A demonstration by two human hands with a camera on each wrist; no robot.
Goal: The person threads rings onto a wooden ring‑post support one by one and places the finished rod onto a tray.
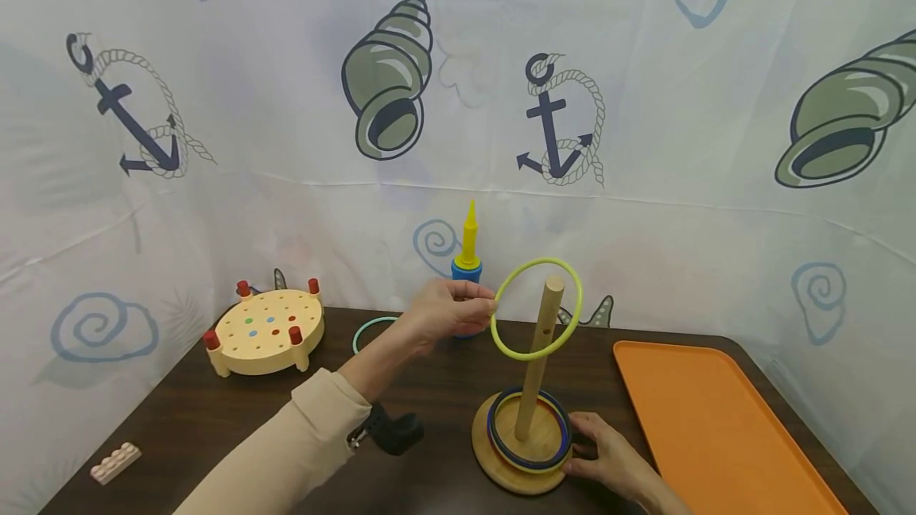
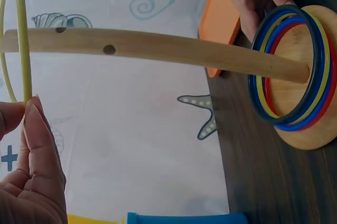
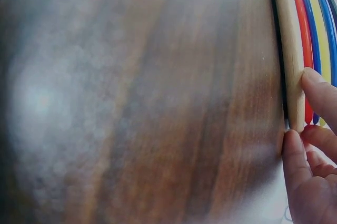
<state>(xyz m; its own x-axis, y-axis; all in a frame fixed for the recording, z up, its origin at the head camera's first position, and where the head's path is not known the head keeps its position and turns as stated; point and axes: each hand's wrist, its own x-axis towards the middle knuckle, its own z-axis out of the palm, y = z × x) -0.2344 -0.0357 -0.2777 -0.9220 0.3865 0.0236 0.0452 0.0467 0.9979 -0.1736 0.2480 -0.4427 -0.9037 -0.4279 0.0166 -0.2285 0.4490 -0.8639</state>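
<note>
My left hand (image 1: 452, 310) pinches a thin yellow ring (image 1: 581, 300) between thumb and fingers, upright at the top of a wooden peg (image 1: 537, 372). In the head view the peg's tip shows inside the ring. The peg rises, leaning slightly, from a round wooden base (image 1: 483, 451). Several rings lie stacked around its foot, with a black ring (image 2: 253, 98) uppermost and a red ring (image 3: 301, 29) lowest. My right hand (image 1: 608, 459) grips the base's right edge, thumb and fingers at its rim beside the rings.
An orange tray (image 1: 716, 427) lies at the right. A blue and yellow hand pump (image 1: 468, 249) stands behind my left hand. Partly behind that forearm is a teal ring (image 1: 365, 330). A round pegged wooden board (image 1: 268, 328) and a pale toy brick (image 1: 116, 463) are left.
</note>
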